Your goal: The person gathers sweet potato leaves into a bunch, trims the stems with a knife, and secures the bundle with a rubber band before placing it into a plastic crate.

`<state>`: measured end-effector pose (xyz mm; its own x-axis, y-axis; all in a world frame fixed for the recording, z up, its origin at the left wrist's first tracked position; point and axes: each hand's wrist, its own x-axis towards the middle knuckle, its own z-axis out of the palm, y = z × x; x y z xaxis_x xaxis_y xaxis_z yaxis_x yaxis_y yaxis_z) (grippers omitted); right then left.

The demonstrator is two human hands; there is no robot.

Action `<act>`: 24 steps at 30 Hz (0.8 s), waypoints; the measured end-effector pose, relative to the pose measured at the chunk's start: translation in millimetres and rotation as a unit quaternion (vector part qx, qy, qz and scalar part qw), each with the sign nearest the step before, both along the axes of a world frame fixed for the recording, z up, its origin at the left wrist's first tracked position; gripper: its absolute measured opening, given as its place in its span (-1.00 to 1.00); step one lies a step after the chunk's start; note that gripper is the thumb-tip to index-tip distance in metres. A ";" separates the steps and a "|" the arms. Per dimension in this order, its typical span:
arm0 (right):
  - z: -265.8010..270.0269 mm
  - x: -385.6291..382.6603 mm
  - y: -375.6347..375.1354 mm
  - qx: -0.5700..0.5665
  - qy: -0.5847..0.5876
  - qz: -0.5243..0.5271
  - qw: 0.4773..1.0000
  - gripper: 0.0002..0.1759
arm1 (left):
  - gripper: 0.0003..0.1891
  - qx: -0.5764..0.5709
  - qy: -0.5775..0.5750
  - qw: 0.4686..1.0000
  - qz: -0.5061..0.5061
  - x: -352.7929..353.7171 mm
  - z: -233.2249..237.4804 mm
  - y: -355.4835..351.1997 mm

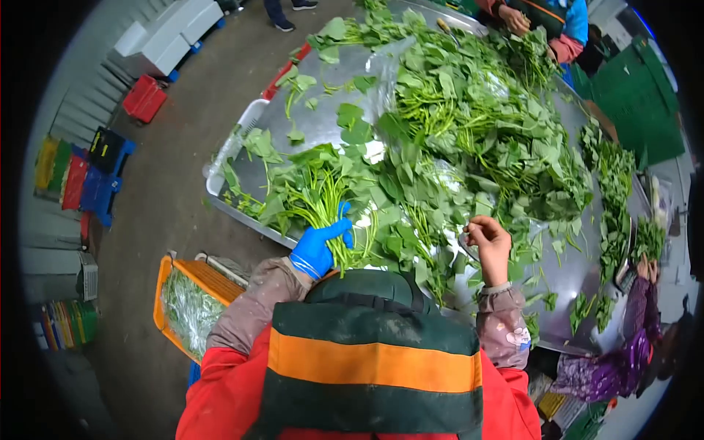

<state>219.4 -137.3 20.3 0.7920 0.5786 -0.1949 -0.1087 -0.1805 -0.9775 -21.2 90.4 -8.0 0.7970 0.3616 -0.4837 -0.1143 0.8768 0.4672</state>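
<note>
My left hand (314, 249), in a blue glove, is wrapped round a bunch of leafy green stems (317, 194) at the left front of the metal table. The leaves fan out away from me and the cut stem ends point toward my body. My bare right hand (489, 246) is raised over the front of the table with its fingers curled together. A small, dark, curved thing (467, 246) shows beside its fingertips, too small to name. Close by lies a large heap of the same leafy greens (469, 125).
The metal table (341, 81) has a raised edge. One co-worker's hand (515, 20) is over the greens at the far right, another's hands (645, 269) at the right edge. An orange crate (167, 297) with bagged greens stands at left; a green bin (636, 99) is at right.
</note>
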 end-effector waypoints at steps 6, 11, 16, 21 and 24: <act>-27.2 -20.3 -4.0 -0.123 -0.047 0.144 0.981 -0.87 | -0.68 -0.065 0.013 0.998 -0.014 -2.0 -3.2 -8.0; -38.0 -45.2 7.0 -0.305 -0.305 0.260 0.864 -0.72 | -0.69 -0.001 -0.023 1.000 -0.004 -8.1 5.6 4.3; -10.4 -21.0 -4.2 -0.153 0.027 0.237 0.959 -0.83 | -0.70 0.035 0.011 0.999 0.014 -15.6 10.6 8.9; 7.1 2.3 0.3 -0.128 -0.010 0.158 0.979 -0.85 | -0.73 0.066 0.007 0.998 0.008 0.3 22.0 8.8; 22.7 5.8 12.0 0.053 0.053 0.052 0.996 -0.86 | -0.75 0.093 0.025 0.995 -0.007 20.4 32.8 -1.3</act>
<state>225.2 -125.4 43.0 0.7048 0.6782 -0.2080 -0.1980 -0.0935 -0.9757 -0.7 89.1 24.7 0.7799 0.4368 -0.4483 -0.0748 0.7761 0.6262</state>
